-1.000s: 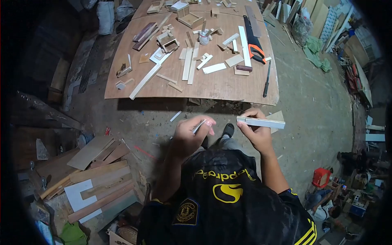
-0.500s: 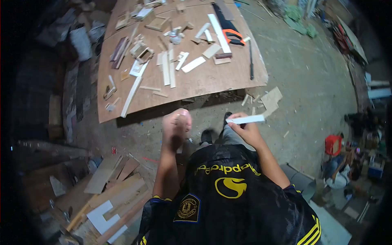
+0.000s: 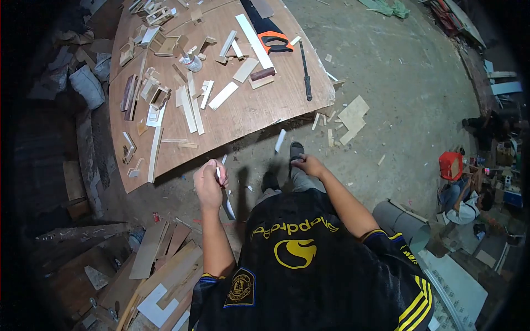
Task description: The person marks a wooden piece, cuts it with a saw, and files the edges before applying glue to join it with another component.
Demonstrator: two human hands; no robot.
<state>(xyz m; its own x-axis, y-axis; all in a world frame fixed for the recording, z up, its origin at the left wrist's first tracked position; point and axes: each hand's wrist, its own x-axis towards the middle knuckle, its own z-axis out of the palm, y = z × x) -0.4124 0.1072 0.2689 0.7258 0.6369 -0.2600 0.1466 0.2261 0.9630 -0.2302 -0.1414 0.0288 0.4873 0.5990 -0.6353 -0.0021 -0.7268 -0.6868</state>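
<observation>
My left hand (image 3: 210, 185) is closed in front of the table's near edge, with a small whitish bit showing between thumb and fingers; I cannot tell what it is. Lower and to the right, my right hand (image 3: 310, 165) hangs over my shoe with its fingers drawn together, no strip showing in it. A short white strip (image 3: 280, 141) appears apart from that hand, up and to its left, just off the table edge. Below the left hand, a narrow white piece (image 3: 229, 208) shows against the floor.
The wooden table (image 3: 243, 118) bears wood offcuts, small wooden frames, a handsaw (image 3: 270, 41) with an orange handle and a dark rod (image 3: 307, 83). Plywood scraps (image 3: 353, 117) lie on the floor to the right. Boards (image 3: 149, 251) are piled at lower left; a person (image 3: 466, 207) sits far right.
The white strip has left my right hand and now shows apart from it, nearer the table. My left hand has moved left, and the view has shifted, bringing the table further left.
</observation>
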